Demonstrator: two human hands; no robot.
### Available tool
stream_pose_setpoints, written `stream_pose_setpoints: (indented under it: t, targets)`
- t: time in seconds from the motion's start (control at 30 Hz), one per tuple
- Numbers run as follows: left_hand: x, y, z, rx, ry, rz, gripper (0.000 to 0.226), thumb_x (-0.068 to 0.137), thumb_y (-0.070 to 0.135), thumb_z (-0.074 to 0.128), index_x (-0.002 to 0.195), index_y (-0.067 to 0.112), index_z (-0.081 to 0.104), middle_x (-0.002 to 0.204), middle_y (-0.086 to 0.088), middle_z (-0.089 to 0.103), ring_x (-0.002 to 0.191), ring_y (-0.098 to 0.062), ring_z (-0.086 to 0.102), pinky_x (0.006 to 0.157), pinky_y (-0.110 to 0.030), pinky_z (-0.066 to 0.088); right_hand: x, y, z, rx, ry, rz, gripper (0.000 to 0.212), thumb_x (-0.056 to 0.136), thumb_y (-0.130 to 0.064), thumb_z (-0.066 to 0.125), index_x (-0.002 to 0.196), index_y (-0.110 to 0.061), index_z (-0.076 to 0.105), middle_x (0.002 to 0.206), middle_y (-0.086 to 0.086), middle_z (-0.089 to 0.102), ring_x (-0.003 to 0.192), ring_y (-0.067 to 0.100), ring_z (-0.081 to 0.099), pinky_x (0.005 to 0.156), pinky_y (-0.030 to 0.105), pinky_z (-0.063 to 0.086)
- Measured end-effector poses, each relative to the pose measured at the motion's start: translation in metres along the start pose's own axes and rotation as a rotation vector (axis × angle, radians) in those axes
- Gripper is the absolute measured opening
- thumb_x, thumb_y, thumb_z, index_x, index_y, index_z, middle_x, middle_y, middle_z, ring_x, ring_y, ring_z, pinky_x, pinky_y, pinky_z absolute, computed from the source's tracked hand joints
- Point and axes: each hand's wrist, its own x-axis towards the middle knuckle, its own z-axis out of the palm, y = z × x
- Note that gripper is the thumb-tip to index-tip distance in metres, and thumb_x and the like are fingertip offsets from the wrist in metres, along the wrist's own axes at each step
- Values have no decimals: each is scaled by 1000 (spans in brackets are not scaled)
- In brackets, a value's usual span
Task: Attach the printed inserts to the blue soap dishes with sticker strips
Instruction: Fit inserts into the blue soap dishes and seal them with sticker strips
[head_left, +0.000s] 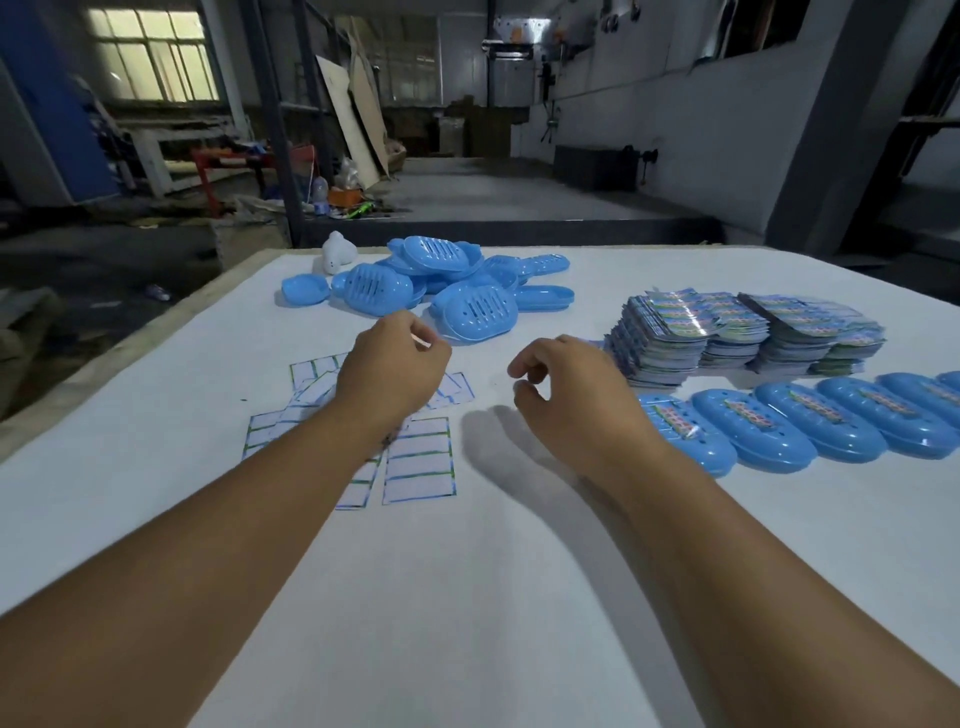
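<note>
A small white sticker strip (422, 341) is pinched in the left hand (392, 364) above the white counter (467, 597), the right hand (566, 384) loosely curled and empty, near the glossy printed inserts (727, 332) and blue oval plastic soap dishes (467, 312); the strip may fold onto itself.

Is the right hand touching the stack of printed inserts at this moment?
Apart. The head view shows white table between the right hand and the stack of printed inserts.
</note>
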Motion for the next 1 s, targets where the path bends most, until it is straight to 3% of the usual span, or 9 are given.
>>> stream_pose_setpoints:
  t: [0.07,0.2,0.27,0.37,0.57,0.67,0.73,0.87,1.0]
  targets:
    - [16,5,9,4,-20,-64,27,88,46,64,106,27,58,99,7,64,89,-17,61,78,-34,50,1,2,2,19,22,1,19,93,-17,61,109,-21,70,99,-5,59,92,15,54,78,25,36]
    - [41,17,28,-103,-58,-212,47,88,50,65,122,20,51,109,-2,63,82,-16,63,57,-28,48,3,4,3,39,30,11,17,93,-19,60,108,-23,69,98,-5,60,93,16,54,77,27,36]
    - [50,24,35,-166,-72,-263,53,87,50,65,125,18,49,103,-6,68,78,-19,68,54,-28,51,4,4,5,49,26,1,18,93,-18,60,108,-22,69,96,-5,57,94,18,55,78,26,36]
    - [58,34,44,-258,-61,-327,49,88,43,67,127,19,49,85,-5,71,56,-14,63,43,-22,43,5,5,6,69,23,5,19,93,-18,61,110,-21,69,96,-5,58,95,17,55,80,27,36]
    - [66,37,51,-328,-19,-338,37,90,30,67,124,23,56,103,-4,68,76,-20,63,51,-27,47,6,6,6,120,16,41,19,94,-21,60,112,-22,68,101,-5,61,91,13,51,77,28,36]
    - [61,32,47,-252,-1,-249,38,92,30,67,127,22,57,110,1,63,94,-22,67,77,-37,60,6,8,7,131,7,74,19,94,-23,60,111,-25,67,101,-7,60,85,11,48,72,26,32]
    - [54,28,37,-212,11,-185,30,93,30,66,120,25,54,110,1,61,96,-21,67,82,-40,60,6,9,8,123,-11,89,20,94,-23,60,113,-25,66,102,-7,60,84,11,48,73,27,34]
    - [30,26,10,-440,-49,-238,26,92,24,66,114,24,53,98,1,64,77,-14,73,71,-38,63,6,9,10,118,-5,93,36,93,-28,63,129,-26,59,115,-3,55,104,17,55,92,33,45]
    - [-8,29,-19,-732,-155,-355,18,88,10,70,103,15,62,98,-8,70,73,-16,74,56,-23,58,3,10,8,94,30,53,78,86,-51,70,153,-33,33,148,4,40,136,25,36,109,37,33]
